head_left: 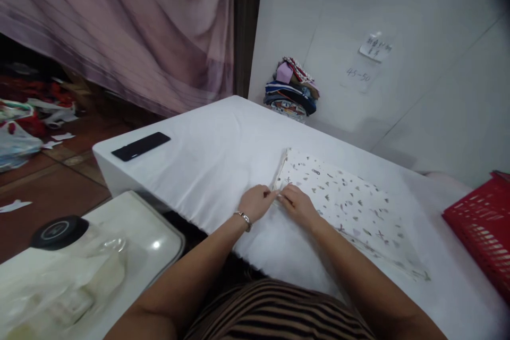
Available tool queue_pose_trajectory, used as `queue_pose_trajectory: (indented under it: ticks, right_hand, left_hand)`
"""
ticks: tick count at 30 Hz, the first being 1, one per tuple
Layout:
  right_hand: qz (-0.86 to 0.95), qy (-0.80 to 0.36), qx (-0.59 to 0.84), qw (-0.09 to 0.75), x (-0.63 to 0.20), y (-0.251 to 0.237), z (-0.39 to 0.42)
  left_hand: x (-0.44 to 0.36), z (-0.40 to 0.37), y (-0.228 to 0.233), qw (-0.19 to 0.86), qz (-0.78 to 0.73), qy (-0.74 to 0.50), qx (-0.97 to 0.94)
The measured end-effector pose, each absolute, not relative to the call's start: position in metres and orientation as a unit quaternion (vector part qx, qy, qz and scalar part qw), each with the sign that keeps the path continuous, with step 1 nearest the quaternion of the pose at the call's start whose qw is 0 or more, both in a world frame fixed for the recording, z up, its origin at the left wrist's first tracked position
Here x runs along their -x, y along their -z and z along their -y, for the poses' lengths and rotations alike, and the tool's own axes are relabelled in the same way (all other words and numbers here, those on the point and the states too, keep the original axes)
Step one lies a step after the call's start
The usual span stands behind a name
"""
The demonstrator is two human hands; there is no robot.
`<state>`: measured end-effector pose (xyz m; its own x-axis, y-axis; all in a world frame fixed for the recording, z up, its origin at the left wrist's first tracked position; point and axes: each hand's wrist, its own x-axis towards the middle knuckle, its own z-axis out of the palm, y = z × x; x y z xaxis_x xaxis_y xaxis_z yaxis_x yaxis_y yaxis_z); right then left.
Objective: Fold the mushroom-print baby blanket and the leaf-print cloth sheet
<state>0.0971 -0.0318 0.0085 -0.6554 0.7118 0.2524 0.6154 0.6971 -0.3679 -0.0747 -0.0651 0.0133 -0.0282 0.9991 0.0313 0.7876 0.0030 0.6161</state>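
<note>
A folded white cloth with a small printed pattern (342, 196) lies flat on the white-covered table (215, 133). Both of my hands meet at its near left corner. My left hand (257, 202), with a silver bracelet at the wrist, has its fingers pinched on the cloth's edge. Close against it, my right hand (297, 203) pinches the same corner with thumb and fingers. The fingertips nearly touch and partly hide the bit of cloth between them. My right forearm passes over the cloth's near edge.
A black phone (141, 146) lies at the table's left end. Folded clothes (292, 87) are piled beyond the far edge by the wall. At right stands a red plastic basket (484, 218). A white surface (139, 223) at lower left bears a black round object (59, 232) and clear plastic.
</note>
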Motion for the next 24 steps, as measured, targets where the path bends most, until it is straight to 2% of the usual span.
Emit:
queue_pose_trajectory:
  ticks: [7, 11, 15, 19, 24]
  right_hand:
    - [0.895, -0.245, 0.330, 0.172, -0.102, -0.027, 0.011]
    - [0.838, -0.181, 0.473, 0.203, -0.100, -0.042, -0.050]
    - [0.786, -0.082, 0.604, 0.104, -0.082, -0.058, -0.124]
    - [0.767, -0.044, 0.640, -0.021, -0.056, -0.066, -0.174]
    - [0.776, -0.021, 0.627, -0.075, -0.036, -0.059, -0.200]
  left_hand:
    - [0.065, 0.061, -0.011, 0.252, -0.689, -0.239, -0.636]
    - [0.062, 0.063, -0.010, 0.241, -0.690, -0.249, -0.636]
    - [0.059, 0.061, -0.012, 0.255, -0.669, -0.257, -0.649]
    - [0.058, 0.058, -0.011, 0.284, -0.648, -0.275, -0.651]
    - [0.060, 0.057, -0.011, 0.306, -0.629, -0.276, -0.660]
